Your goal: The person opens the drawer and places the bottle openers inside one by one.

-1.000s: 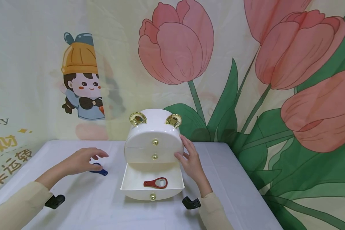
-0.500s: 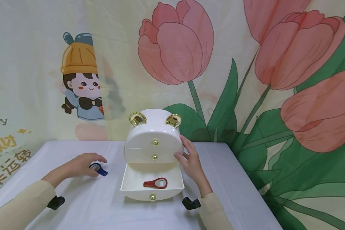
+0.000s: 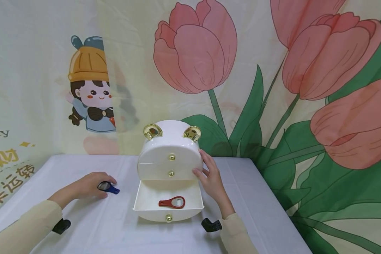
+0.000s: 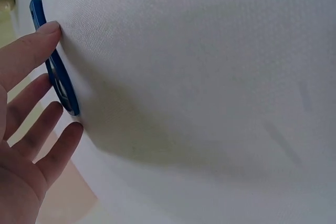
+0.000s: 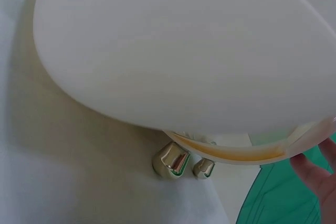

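In the head view, my left hand (image 3: 90,184) pinches a blue bottle opener (image 3: 108,187) at the left of the table. The left wrist view shows the thumb (image 4: 32,55) across its handle, with the other fingers spread beside its ring end. A glossy white storage box (image 3: 168,150) with gold ears stands in the middle, its bottom drawer (image 3: 143,197) pulled out. Inside that drawer lies a red bottle opener (image 3: 165,203). My right hand (image 3: 211,176) rests on the box's right side, fingers fairly straight and thumb at the front edge.
A white cloth covers the table (image 3: 108,229). The box's two upper drawers, each with a gold knob (image 3: 172,157), are closed. Small gold feet (image 5: 172,160) show under the box in the right wrist view. A backdrop printed with tulips (image 3: 195,49) hangs right behind.
My left hand has lowered onto the blue bottle opener and taken hold of it; the opener now sits tilted in the fingers. The right hand and the box have stayed put.
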Motion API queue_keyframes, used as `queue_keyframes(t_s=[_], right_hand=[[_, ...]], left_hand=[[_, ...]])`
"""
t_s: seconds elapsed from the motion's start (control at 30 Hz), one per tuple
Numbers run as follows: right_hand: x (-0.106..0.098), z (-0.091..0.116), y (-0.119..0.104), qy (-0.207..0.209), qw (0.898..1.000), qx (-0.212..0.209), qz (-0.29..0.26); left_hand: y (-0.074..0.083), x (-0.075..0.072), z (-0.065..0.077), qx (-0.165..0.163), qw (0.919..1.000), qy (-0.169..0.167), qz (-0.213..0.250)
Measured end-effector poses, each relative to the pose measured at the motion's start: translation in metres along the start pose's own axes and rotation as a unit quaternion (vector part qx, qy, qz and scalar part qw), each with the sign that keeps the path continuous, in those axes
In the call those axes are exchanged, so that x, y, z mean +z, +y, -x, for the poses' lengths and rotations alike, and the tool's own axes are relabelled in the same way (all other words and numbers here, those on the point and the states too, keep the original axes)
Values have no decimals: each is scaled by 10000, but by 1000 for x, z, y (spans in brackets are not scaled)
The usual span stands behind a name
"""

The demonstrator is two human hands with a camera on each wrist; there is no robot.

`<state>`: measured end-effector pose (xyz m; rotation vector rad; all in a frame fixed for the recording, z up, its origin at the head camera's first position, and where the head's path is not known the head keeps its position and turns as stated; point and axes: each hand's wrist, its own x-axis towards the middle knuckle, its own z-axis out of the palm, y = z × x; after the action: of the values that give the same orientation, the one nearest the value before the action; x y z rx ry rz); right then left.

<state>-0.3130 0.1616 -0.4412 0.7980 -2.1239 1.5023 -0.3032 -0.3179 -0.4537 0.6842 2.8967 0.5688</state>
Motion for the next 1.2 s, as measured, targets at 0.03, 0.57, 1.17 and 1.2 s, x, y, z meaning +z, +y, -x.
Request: queue_keyframes(t_s=[0.03,0.57,1.17,1.2], right_hand=[[0,0,0,4,10000,0,12],[-1,3,1,60,9999,-14,-101],[0,0,1,40,9998,-100,-167],[0,0,1,32,9998,-92,-158]], left_hand=[[0,0,0,3,10000,6,-12],[4,2,0,170,9995,-29,-251],[18,-10,0,430,9977,299,-426],[20,-12,0,495,9972,352,-438]])
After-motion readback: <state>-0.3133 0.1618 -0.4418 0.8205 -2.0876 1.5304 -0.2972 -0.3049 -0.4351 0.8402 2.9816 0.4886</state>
